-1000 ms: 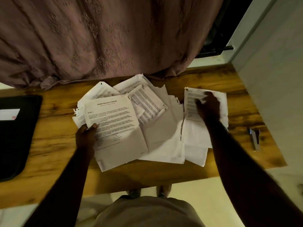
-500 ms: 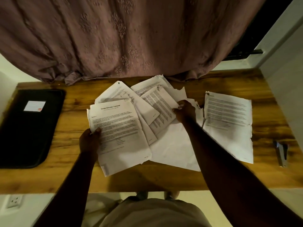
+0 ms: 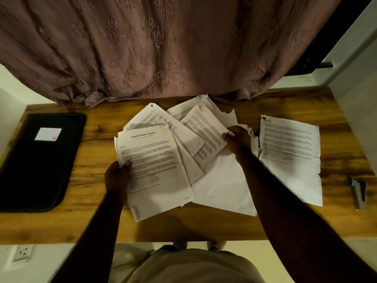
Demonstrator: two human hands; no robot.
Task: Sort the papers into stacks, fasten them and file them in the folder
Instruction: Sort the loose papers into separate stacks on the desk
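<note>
Left hand (image 3: 117, 176) grips transcript sheet (image 3: 155, 166) edge (thumb on top); right hand (image 3: 238, 140) pinches printed page (image 3: 206, 135), arm outstretched.

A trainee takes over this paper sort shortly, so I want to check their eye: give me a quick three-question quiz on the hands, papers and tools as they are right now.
1. True or false: the right hand pinches the edge of a printed sheet in the middle pile.
2. The transcript sheet is gripped by: A the left hand; B the right hand; C neither hand.
3. Fill in: the black folder lies at the table's left end; the stapler lies at its ___ end.

Key: 1 true; 2 A; 3 right.
</note>
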